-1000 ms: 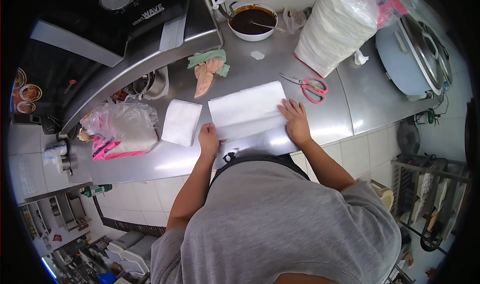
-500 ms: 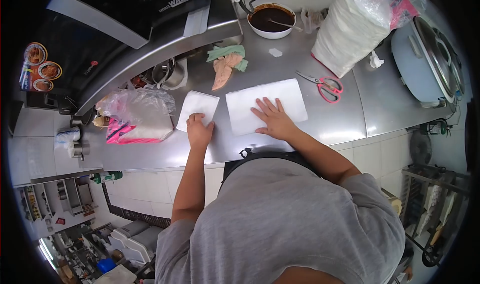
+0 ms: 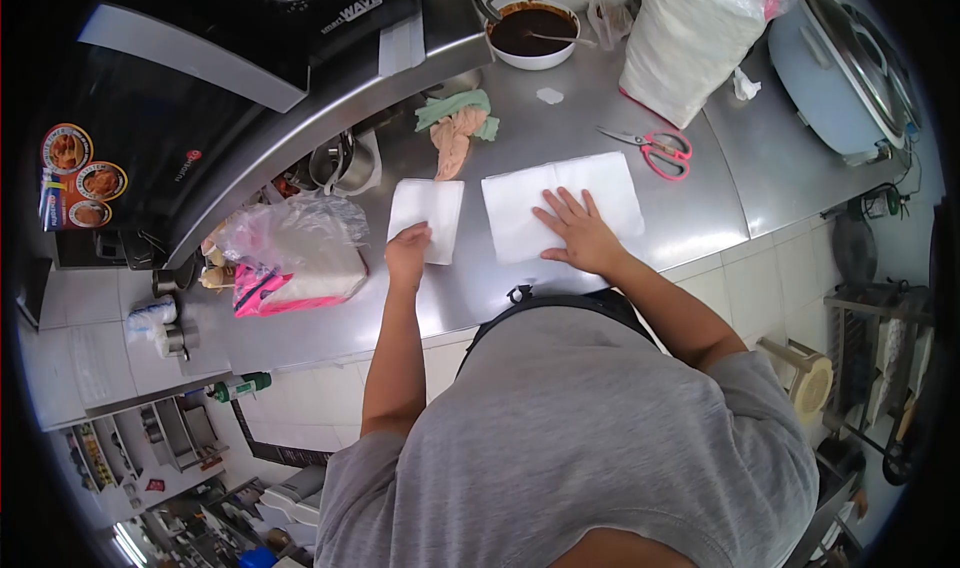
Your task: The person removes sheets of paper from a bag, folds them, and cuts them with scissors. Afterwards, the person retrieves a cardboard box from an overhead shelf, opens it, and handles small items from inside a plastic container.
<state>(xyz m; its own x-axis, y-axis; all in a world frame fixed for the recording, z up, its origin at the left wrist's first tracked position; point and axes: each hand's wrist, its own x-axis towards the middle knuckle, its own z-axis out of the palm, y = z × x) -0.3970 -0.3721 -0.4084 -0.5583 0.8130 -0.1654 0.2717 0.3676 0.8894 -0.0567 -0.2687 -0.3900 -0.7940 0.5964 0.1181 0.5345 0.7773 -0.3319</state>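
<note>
My right hand lies flat with fingers spread on a larger stack of white paper napkins. To its left is a smaller stack of white napkins. My left hand is at that stack's lower left edge, its fingers closed together over the paper. The thumb is mostly hidden, so how many layers it pinches cannot be seen. Scissors with pink handles lie slightly open to the right of the larger stack. Peach and green cloths are crumpled behind the smaller stack.
An opened napkin pack sits at left, a tall wrapped pack at back right. A bowl of dark sauce with a spoon stands behind. A black oven borders the steel counter; a lidded cooker is far right.
The view has shifted slightly. My left hand's fingers have drawn together at the smaller stack's left edge, and that stack sits straighter. My right hand stays flat on the larger stack.
</note>
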